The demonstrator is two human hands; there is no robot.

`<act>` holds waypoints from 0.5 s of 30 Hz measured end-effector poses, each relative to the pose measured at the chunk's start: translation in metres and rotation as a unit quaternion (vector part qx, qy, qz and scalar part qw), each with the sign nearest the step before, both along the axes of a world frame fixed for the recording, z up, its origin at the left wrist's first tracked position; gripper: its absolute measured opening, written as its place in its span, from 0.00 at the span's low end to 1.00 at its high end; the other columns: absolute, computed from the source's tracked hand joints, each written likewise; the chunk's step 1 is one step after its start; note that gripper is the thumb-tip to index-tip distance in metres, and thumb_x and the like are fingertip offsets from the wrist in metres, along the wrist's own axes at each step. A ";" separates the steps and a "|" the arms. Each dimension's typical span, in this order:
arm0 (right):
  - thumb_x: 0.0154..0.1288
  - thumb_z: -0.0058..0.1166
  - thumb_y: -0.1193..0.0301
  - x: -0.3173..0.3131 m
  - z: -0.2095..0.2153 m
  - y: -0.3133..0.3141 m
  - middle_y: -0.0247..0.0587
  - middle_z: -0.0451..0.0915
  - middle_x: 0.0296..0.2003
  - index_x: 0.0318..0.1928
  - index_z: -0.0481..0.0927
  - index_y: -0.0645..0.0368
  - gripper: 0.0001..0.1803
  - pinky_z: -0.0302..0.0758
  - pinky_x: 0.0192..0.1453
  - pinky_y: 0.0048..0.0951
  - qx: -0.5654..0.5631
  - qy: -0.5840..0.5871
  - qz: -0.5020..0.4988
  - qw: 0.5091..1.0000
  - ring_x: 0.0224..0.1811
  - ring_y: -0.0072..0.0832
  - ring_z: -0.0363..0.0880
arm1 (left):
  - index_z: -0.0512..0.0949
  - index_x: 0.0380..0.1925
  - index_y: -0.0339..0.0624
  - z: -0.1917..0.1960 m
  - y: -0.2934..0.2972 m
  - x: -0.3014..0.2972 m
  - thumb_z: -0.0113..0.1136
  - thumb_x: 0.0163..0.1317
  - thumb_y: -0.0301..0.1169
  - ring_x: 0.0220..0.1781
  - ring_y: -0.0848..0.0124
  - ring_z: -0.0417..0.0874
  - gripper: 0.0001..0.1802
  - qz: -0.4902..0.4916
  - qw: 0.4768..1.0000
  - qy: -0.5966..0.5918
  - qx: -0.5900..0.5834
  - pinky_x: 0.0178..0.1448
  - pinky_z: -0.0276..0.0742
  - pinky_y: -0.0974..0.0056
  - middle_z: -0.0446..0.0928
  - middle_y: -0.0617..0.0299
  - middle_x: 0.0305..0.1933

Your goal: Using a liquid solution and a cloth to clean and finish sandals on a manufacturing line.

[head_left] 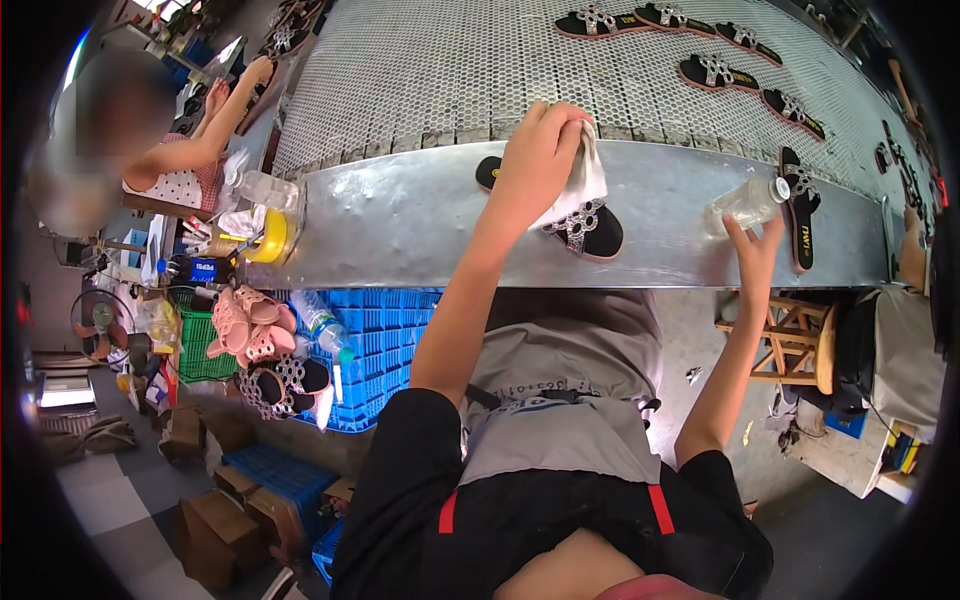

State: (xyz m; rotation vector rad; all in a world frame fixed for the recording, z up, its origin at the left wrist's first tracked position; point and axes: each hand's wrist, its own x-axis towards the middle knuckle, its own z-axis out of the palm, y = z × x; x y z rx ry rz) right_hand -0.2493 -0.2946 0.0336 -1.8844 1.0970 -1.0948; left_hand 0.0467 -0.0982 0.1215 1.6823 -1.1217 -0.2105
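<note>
My left hand (541, 158) is closed on a white cloth (590, 182) above the metal worktop edge. Under the hand and cloth lies a black slide sandal (597, 236) with a silver patterned strap; its middle is hidden. Toward the right, my right hand (757, 248) has its fingers apart beside a clear plastic bottle (745, 205) with a white cap. The fingertips overlap the bottle's near side; whether they touch it is unclear. Just right of the bottle, another sandal (801, 225) of the same kind lies lengthwise on the metal strip (400, 225).
Beyond the metal strip, several more sandals (715, 72) lie on a perforated mesh belt (420, 70). At left stand another clear bottle (268, 190) and a yellow container (268, 240). Below are a blue crate (385, 330) and pink shoes (250, 320). A person (170, 155) works far left.
</note>
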 end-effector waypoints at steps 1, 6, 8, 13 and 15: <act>0.60 0.70 0.67 -0.004 0.001 0.010 0.43 0.76 0.54 0.66 0.68 0.61 0.36 0.75 0.58 0.34 -0.064 0.054 -0.079 0.993 0.57 0.30 0.75 | 0.82 0.45 0.38 0.003 0.003 0.001 0.51 0.74 0.31 0.41 0.67 0.77 0.12 0.006 0.999 -0.034 0.007 0.47 0.72 0.66 0.77 0.55 0.39; 0.66 0.63 0.71 0.014 0.044 0.111 0.45 0.73 0.59 0.68 0.68 0.61 0.31 0.72 0.64 0.38 0.104 -0.064 0.031 0.992 0.60 0.32 0.73 | 0.82 0.45 0.37 0.025 0.021 -0.013 0.53 0.74 0.32 0.34 0.75 0.79 0.12 -0.033 0.994 0.075 0.069 0.40 0.73 0.68 0.82 0.59 0.34; 0.67 0.61 0.73 0.053 0.071 0.149 0.42 0.74 0.60 0.67 0.69 0.62 0.29 0.71 0.66 0.35 0.111 -0.085 0.159 0.977 0.61 0.30 0.73 | 0.82 0.46 0.37 0.030 0.030 -0.017 0.54 0.74 0.33 0.36 0.80 0.77 0.12 -0.079 0.981 0.155 0.083 0.40 0.73 0.70 0.82 0.64 0.35; 0.66 0.60 0.75 0.112 0.082 0.158 0.35 0.77 0.53 0.65 0.71 0.62 0.27 0.72 0.58 0.26 0.198 -0.166 0.325 0.909 0.54 0.23 0.75 | 0.81 0.48 0.39 0.037 0.049 -0.021 0.57 0.73 0.33 0.36 0.82 0.77 0.11 -0.171 0.960 0.209 0.074 0.39 0.71 0.73 0.81 0.68 0.35; 0.66 0.59 0.76 0.116 0.075 0.153 0.35 0.78 0.51 0.63 0.72 0.62 0.26 0.72 0.55 0.25 0.328 -0.204 0.384 0.839 0.51 0.21 0.76 | 0.80 0.50 0.39 0.048 0.059 -0.021 0.58 0.72 0.32 0.37 0.81 0.77 0.12 -0.155 0.959 0.192 0.136 0.38 0.71 0.73 0.80 0.67 0.34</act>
